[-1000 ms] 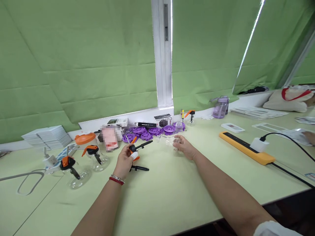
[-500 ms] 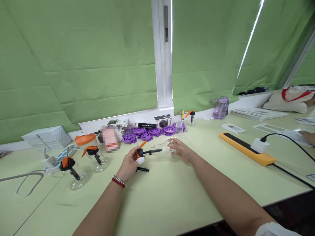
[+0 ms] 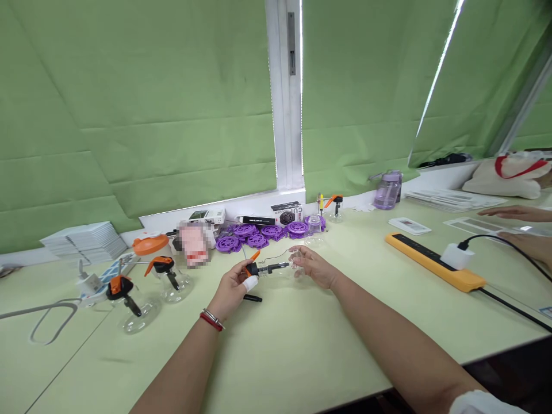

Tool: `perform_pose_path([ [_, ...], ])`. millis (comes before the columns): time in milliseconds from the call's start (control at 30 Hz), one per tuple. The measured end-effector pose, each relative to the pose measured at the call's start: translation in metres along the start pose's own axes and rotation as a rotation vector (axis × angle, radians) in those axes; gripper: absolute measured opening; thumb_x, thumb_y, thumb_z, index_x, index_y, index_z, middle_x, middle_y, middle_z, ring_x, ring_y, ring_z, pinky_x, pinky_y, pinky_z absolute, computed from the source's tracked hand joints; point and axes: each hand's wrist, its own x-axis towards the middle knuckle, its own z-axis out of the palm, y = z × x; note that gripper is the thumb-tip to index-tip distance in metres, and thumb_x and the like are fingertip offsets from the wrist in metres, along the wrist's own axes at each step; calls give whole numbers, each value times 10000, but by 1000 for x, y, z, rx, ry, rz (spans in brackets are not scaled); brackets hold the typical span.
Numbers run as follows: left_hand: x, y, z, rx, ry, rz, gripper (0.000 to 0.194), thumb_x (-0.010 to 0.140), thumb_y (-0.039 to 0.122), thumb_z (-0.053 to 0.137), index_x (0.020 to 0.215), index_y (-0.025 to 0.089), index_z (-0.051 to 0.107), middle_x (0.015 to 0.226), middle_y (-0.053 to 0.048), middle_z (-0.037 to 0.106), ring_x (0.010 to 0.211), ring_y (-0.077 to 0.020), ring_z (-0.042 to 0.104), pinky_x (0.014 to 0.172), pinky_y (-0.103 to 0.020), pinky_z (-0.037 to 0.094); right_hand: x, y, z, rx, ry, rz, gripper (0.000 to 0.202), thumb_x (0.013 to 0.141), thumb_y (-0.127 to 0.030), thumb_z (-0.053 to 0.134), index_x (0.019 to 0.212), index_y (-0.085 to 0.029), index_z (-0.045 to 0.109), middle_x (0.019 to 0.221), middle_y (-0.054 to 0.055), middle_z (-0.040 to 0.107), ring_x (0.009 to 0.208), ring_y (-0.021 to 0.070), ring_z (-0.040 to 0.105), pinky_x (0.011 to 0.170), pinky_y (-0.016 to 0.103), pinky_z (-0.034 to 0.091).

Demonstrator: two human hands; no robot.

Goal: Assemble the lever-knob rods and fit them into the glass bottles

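My left hand (image 3: 229, 290), with a white wrap on the thumb, is closed round a black and orange spray pump head (image 3: 251, 269). My right hand (image 3: 317, 268) holds a clear bottle (image 3: 280, 277) by its wide base, lying sideways. The pump's dark stem points right, inside the bottle, and the black collar is at the bottle's neck. Whether the collar is seated cannot be made out. Just below my left hand, a black pen-like piece (image 3: 253, 298) lies on the table. To the left stand two clear bottles (image 3: 140, 322) (image 3: 176, 290) with similar pump heads.
Purple round parts (image 3: 245, 231) lie in a pile by the wall, beside small boxes (image 3: 287, 214). Another pump bottle (image 3: 334, 210) stands behind. At right are a yellow power strip (image 3: 431, 261), a purple water bottle (image 3: 387, 192) and another person's hands (image 3: 517, 214).
The pump head and the bottle have come together, the stem now deeper inside the bottle. My left hand has moved slightly right. The other person's hands have come further into view.
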Motion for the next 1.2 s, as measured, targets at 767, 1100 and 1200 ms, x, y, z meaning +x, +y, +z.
perform_pose_path([
  [767, 1, -5, -1, -44, -13, -42, 472, 699, 327, 654, 1140, 173, 594, 906, -28, 594, 798, -152, 588, 823, -353, 470, 1, 7, -3, -74, -79, -21, 509, 675, -353, 734, 1115, -257, 498, 1054, 49, 481, 867, 161, 504, 729, 345, 502],
  [1100, 3, -11, -7, 4, -68, -25, 518, 725, 329, 634, 1217, 181, 566, 971, -36, 619, 844, -164, 585, 852, -337, 432, 0, 8, -4, -153, -122, -122, 642, 612, -277, 786, 1177, -277, 480, 1188, 63, 444, 1015, 173, 452, 837, 343, 475],
  [1200, 2, -10, -7, 40, -88, -15, 511, 749, 329, 611, 1234, 180, 549, 941, -33, 624, 855, -166, 574, 852, -331, 420, -1, 6, -4, -142, -134, -137, 647, 620, -270, 782, 1190, -276, 476, 1220, 71, 435, 1006, 168, 454, 812, 324, 478],
])
